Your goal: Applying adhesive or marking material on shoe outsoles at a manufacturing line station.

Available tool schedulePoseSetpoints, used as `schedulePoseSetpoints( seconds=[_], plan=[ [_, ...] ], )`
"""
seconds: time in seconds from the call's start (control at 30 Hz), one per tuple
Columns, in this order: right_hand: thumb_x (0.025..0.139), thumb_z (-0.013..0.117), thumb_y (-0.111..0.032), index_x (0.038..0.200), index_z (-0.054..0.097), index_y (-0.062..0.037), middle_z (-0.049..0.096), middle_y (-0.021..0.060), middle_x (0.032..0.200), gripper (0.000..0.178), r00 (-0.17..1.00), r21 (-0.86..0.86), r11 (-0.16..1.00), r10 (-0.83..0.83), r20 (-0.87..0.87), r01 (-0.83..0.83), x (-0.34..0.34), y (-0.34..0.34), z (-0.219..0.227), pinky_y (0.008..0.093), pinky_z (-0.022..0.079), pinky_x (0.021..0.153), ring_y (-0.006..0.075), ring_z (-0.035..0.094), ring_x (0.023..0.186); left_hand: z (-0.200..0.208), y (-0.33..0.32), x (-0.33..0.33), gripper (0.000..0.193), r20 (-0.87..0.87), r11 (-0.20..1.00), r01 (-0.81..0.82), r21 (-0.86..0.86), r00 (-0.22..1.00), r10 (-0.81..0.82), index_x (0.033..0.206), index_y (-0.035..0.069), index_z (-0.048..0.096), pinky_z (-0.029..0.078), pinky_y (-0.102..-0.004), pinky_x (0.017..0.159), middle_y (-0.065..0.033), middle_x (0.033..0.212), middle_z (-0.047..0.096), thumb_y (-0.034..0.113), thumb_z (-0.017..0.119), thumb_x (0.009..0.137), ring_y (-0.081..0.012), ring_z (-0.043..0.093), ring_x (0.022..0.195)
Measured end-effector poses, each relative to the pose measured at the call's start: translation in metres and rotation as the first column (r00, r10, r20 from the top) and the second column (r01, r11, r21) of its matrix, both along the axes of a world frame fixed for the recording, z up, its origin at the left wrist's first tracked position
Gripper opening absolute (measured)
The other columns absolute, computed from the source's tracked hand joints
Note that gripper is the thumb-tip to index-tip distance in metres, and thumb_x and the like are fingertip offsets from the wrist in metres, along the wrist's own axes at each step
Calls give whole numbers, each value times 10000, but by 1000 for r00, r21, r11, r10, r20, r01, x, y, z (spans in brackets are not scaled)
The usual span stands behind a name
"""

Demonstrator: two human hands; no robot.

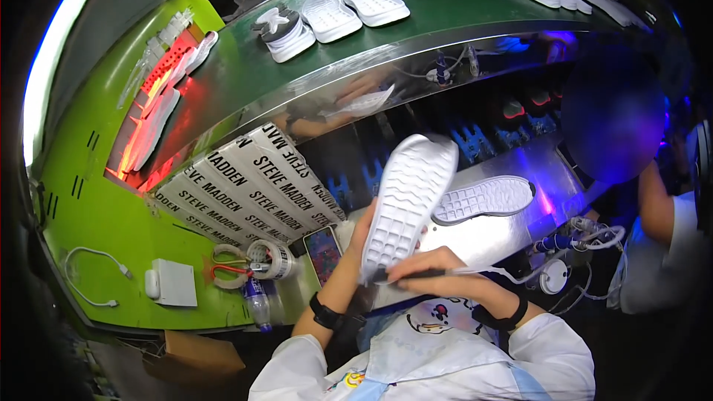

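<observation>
My left hand (362,232) grips a white shoe sole (416,186) from behind and holds it tilted up in front of me. Its wavy and square-blocked tread faces me. My right hand (445,276) is closed on a thin dark-handled tool (425,273), whose tip meets the lower end of the sole; its exact kind is not clear. A second white sole (486,199) lies tread up on the shiny metal worktop (512,234), just beyond and right of the held one.
A printed box (252,186), tape rolls (278,260), red-handled scissors (230,271), a bottle (257,304) and a white case (176,282) stand left. White soles (375,4) sit on the green conveyor (438,7). Cables (594,238) and a co-worker's arm (657,204) are right.
</observation>
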State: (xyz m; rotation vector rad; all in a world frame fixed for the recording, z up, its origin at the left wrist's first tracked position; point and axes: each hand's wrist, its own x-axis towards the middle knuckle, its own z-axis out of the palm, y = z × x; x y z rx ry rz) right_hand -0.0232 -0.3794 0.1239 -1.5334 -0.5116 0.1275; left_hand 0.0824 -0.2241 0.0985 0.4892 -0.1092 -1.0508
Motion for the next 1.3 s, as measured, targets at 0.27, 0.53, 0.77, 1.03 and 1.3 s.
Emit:
schedulePoseSetpoints(
  seconds=[0.27, 0.53, 0.77, 1.03, 1.3],
  plan=[
    [712, 658, -32, 900, 715, -88, 683, 87, 893, 204, 944, -419, 889, 278, 177, -183, 9, -32, 33, 265, 490, 702, 179, 609, 708, 15, -31, 27, 357, 303, 661, 329, 675, 693, -654, 1094, -4, 591, 494, -223, 771, -64, 1043, 636, 299, 497, 931, -126, 611, 896],
    [671, 703, -9, 858, 708, -62, 677, 61, 910, 194, 981, -301, 953, 41, 191, 19, 6, -81, 38, 325, 471, 817, 214, 597, 899, 16, -19, 33, 429, 86, 655, 477, 585, 767, -635, 1254, 89, 483, 400, -322, 886, -78, 1210, 517, 315, 476, 890, -197, 500, 1060],
    [729, 683, -4, 927, 689, -21, 665, 75, 892, 199, 850, -41, 863, -504, -154, 504, 19, -40, 33, 281, 492, 756, 142, 621, 739, -27, -30, -25, 730, -11, 869, 3, -496, 1000, -9, 1378, 38, 296, 400, -439, 987, -219, 1357, 379, 547, 354, 858, -335, 436, 1204],
    [687, 694, -44, 863, 701, -93, 647, 63, 829, 182, 829, -103, 849, -467, 308, 518, 20, 0, 13, 309, 438, 746, 206, 591, 753, -17, -33, -16, 756, -143, 881, -362, -303, 932, 334, 1422, 132, 242, 425, -469, 918, -170, 1407, 319, 516, 483, 817, -359, 460, 1064],
    [815, 636, -42, 951, 661, -11, 654, 43, 835, 141, 951, 11, 985, -165, -260, 174, 18, -4, 25, 212, 476, 694, 74, 592, 773, 1, -13, 14, 837, -74, 927, -26, -373, 997, -2, 1381, -23, 243, 501, -518, 832, -302, 1312, 356, 443, 547, 756, -441, 484, 1095]
  ],
)
